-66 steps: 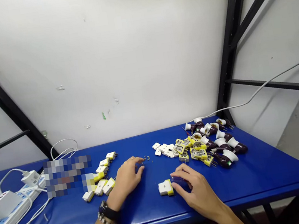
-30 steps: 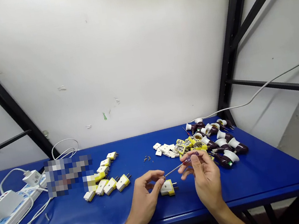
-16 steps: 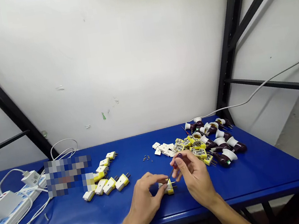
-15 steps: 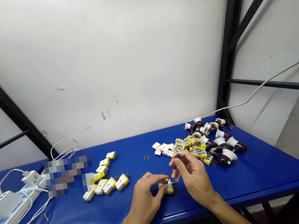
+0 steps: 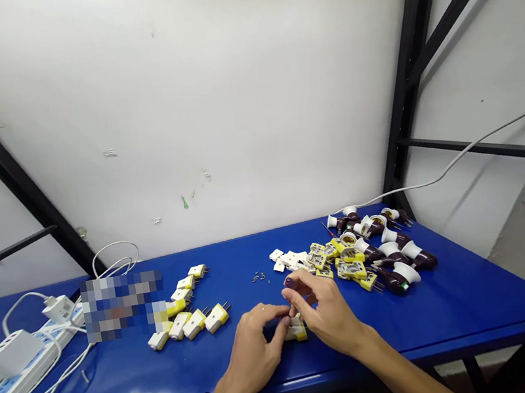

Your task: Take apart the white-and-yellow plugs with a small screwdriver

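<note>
The left hand [image 5: 254, 350] closed its fingers [image 5: 274, 313] on a yellow-and-white plug [image 5: 298, 330] while the right hand [image 5: 325, 309] pinched above it, its hold hidden; finished plugs [image 5: 188, 324] lay aside, loose parts [image 5: 322, 260] heaped beyond.

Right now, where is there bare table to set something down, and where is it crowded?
Bare blue table lies in front of the lamp holders, right of the right hand, and, narrower, between the yellow-and-white plugs and the small screws. It is crowded at the lamp holders and plug parts, and around the plug at the left hand.
</note>
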A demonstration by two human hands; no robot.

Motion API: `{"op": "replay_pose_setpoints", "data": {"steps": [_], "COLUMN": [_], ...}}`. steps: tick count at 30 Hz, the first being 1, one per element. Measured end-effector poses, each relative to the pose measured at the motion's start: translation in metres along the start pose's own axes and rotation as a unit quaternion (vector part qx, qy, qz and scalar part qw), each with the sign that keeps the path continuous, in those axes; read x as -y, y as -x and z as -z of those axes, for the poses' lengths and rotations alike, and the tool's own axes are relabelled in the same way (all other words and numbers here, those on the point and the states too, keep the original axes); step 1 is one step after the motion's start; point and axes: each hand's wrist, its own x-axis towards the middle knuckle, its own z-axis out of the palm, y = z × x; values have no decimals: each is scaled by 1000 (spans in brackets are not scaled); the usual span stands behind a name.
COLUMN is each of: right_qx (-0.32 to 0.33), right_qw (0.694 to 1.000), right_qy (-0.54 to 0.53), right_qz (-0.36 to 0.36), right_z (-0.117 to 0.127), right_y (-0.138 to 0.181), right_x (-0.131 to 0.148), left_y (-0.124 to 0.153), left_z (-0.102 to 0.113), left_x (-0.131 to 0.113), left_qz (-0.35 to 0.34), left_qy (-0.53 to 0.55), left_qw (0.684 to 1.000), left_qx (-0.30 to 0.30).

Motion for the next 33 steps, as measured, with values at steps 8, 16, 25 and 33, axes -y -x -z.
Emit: {"op": "replay_pose_setpoints", "data": {"steps": [8,16,25,33], "right_qx": [-25,-48,3,-16], "right_qw": [999,998,997,997], "right_qy": [-13,30,52,46], "right_qz": [-20,12,52,52], "right_z": [-3,-3,5,4], "right_y": [-5,-5,-6,-5], "right_x": [4,2,6,6], "left_y": [-7,-7,-6,-7], "left_z": [-6,-4,-6,-2], "left_x": [1,-3,3,2], "left_qz": [-5,-3,-18,-33], "left_qy": [27,47,-3,-16], "left_qw": [1000,999,1000,999], "left_qx": [3,1,0,15]}}
